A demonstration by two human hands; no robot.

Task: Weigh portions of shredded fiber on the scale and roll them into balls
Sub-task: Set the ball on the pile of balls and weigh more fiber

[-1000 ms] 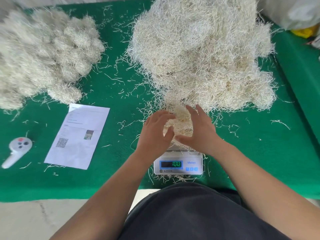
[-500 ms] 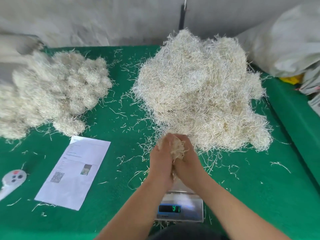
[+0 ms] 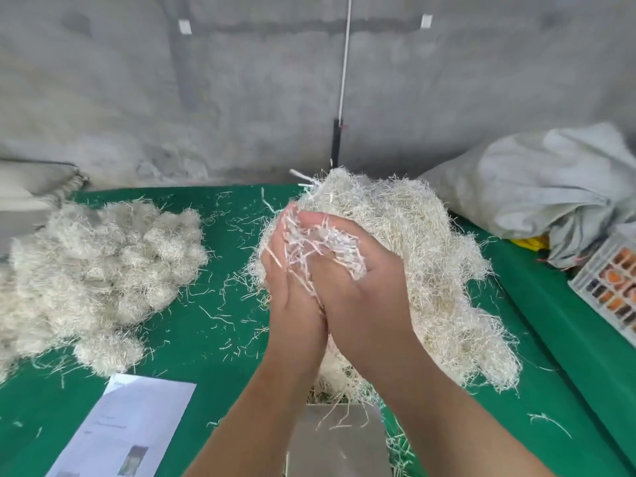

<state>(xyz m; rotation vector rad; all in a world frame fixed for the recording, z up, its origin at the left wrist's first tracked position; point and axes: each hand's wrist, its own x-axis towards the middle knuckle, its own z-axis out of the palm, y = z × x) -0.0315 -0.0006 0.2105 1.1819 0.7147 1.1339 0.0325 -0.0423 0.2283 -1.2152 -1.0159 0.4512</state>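
Observation:
Between my two palms I hold a small portion of pale shredded fiber [image 3: 320, 246], raised above the table. My left hand [image 3: 292, 304] cups it from the left and my right hand [image 3: 361, 297] curls round it from the right, heels of the hands together. Below my wrists the scale's steel pan [image 3: 344, 435] carries only a few loose strands; its display is out of view. The big loose fiber heap [image 3: 430, 270] lies behind my hands. A pile of rolled fiber balls [image 3: 93, 273] sits at the left.
A green felt table [image 3: 213, 321] is strewn with stray strands. A printed sheet [image 3: 130, 432] lies front left. Grey sacks [image 3: 537, 187] and a white crate [image 3: 609, 287] stand at the right, with a concrete wall [image 3: 275, 80] behind.
My hands lifted the portion off the scale and closed round it. The view tilted up, so the scale display and the white remote dropped out of sight.

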